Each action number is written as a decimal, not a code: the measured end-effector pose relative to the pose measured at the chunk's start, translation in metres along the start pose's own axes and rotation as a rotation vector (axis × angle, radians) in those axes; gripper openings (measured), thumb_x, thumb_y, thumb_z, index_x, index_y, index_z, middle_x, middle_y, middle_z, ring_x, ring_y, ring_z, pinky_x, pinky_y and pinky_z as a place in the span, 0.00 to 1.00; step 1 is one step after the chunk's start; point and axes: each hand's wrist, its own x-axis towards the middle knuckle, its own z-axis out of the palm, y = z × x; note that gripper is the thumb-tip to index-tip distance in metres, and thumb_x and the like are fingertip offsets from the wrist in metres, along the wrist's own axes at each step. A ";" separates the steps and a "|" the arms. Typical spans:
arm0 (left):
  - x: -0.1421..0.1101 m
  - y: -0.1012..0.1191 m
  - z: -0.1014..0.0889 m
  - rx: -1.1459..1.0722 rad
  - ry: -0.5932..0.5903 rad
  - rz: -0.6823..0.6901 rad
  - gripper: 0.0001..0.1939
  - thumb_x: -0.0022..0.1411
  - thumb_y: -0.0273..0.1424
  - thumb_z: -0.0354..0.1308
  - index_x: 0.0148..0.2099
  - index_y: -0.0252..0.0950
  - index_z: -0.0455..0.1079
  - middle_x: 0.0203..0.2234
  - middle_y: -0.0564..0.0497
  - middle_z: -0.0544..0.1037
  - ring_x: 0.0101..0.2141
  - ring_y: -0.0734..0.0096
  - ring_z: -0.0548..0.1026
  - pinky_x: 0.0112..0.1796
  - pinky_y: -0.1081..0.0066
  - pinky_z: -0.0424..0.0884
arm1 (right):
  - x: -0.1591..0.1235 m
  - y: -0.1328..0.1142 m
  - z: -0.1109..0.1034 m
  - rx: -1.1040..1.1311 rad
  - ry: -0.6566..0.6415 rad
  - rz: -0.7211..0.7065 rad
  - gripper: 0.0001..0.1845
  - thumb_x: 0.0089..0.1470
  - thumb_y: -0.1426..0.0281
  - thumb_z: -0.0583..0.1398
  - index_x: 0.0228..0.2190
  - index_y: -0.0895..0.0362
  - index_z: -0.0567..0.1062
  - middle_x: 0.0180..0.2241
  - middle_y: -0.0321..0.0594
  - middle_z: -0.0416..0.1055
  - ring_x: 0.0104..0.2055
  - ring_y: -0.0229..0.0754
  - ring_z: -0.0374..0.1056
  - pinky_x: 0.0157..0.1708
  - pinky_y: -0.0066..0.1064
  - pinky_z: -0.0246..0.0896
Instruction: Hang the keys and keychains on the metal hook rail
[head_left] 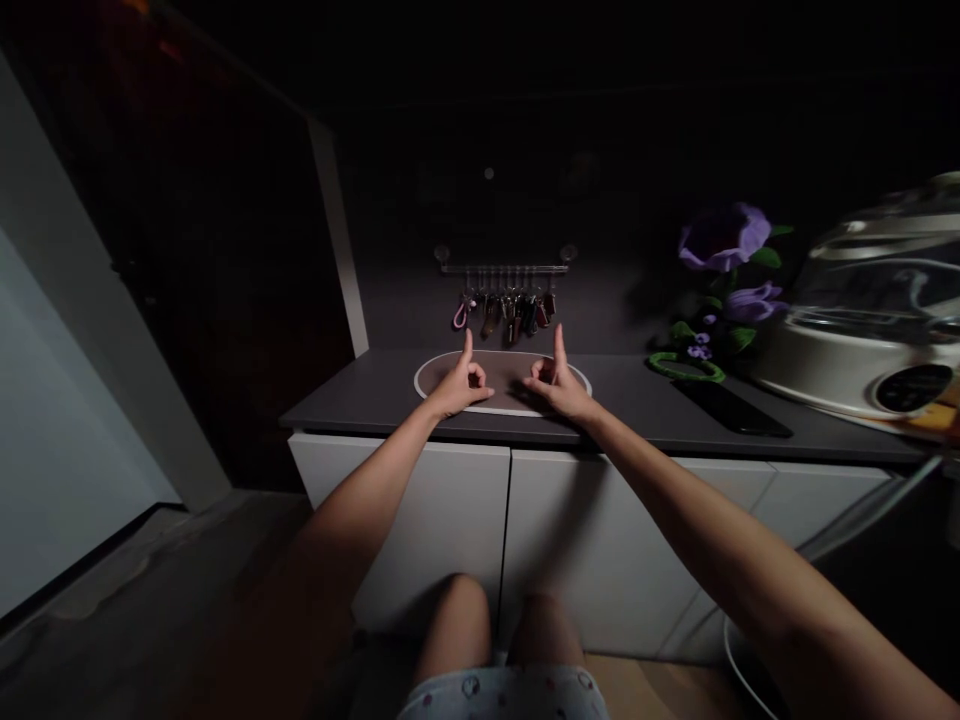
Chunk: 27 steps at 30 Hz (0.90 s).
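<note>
My left hand (460,385) is held above the left part of an oval mat (500,362) with a pale rim. One finger points up, the thumb reaches inward, and the other fingers are curled with nothing in them. Mirroring it over the mat's right part, my right hand (561,383) also has a finger raised and the thumb turned inward, and it is empty. A gap separates the two hands. Behind them, a rail (506,268) on the wall carries several hanging keys (514,312), including a pink loop (460,317) on the left.
On the counter (600,420) at right are purple artificial flowers (726,240), a green ring (686,366), a black phone-like slab (731,408) and a white appliance (862,350) with a clear lid. White cabinet doors (420,500) are below. A dark doorway stands left.
</note>
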 end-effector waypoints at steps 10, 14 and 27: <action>0.003 -0.003 0.001 -0.122 0.029 -0.091 0.58 0.46 0.25 0.62 0.63 0.44 0.19 0.25 0.59 0.66 0.26 0.81 0.64 0.33 0.75 0.62 | 0.000 0.001 0.000 -0.027 0.006 0.005 0.55 0.45 0.66 0.60 0.59 0.49 0.24 0.26 0.31 0.64 0.26 0.35 0.61 0.30 0.29 0.63; 0.024 -0.010 -0.013 -0.126 0.200 -0.271 0.55 0.46 0.30 0.63 0.65 0.43 0.27 0.35 0.51 0.69 0.33 0.76 0.67 0.35 0.72 0.64 | 0.020 0.006 -0.018 -0.030 0.063 0.065 0.54 0.43 0.60 0.61 0.61 0.48 0.33 0.34 0.37 0.67 0.36 0.39 0.66 0.40 0.36 0.65; 0.159 -0.050 -0.055 -0.092 0.471 -0.290 0.36 0.36 0.32 0.70 0.49 0.35 0.61 0.46 0.41 0.67 0.46 0.63 0.68 0.43 0.68 0.64 | 0.146 0.068 -0.074 -0.052 0.439 0.346 0.58 0.29 0.54 0.67 0.58 0.56 0.48 0.57 0.52 0.54 0.57 0.49 0.54 0.55 0.40 0.54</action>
